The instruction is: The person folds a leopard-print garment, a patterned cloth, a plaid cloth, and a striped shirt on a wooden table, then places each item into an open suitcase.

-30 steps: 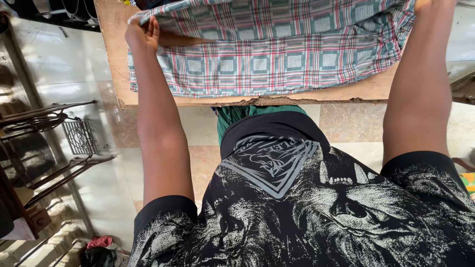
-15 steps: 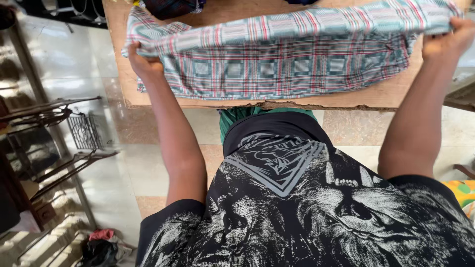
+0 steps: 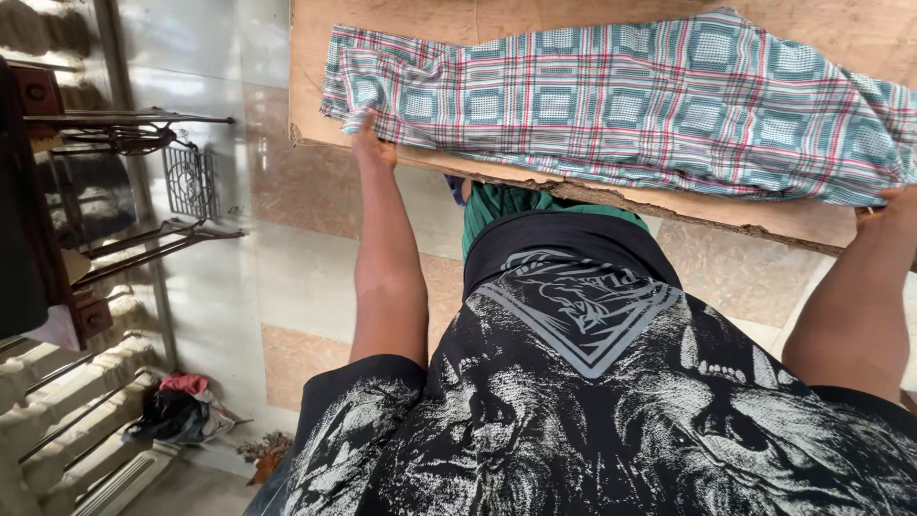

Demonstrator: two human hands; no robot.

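Plywood, bare and pale brown, makes up the table [image 3: 401, 24] that fills the far part of the view, its near edge rough and splintered where it runs from upper left down toward the right. On it lies a checked cloth [image 3: 621, 105] in green, white and red, folded into a long band that stretches from near the table's left corner across to the right side of the view, its near side lying along the ragged edge. The person stands just on the near side of the table in a black shirt [image 3: 592, 411] with a pale grey animal print, a strip of green fabric [image 3: 516, 203] showing between the shirt and the table's edge. The left hand [image 3: 368, 141] is at the cloth's near left corner, its fingers closed on a pinch of the fabric right at the table's edge. The right hand [image 3: 884, 205] sits at the far right end of the cloth, where cloth and table edge meet; it touches the fabric, but only a sliver of it shows, so I cannot tell how far it is closed. The floor [image 3: 306, 248] below is glossy tile in white and reddish squares, catching the light. Off to the left stands a dark iron sewing-machine stand [image 3: 143, 182] with a scrolled treadle, and beside it a dark wooden piece of furniture. Near the lower left corner pale steps run, with a small heap of red and dark rags [image 3: 181, 406] lying on them.
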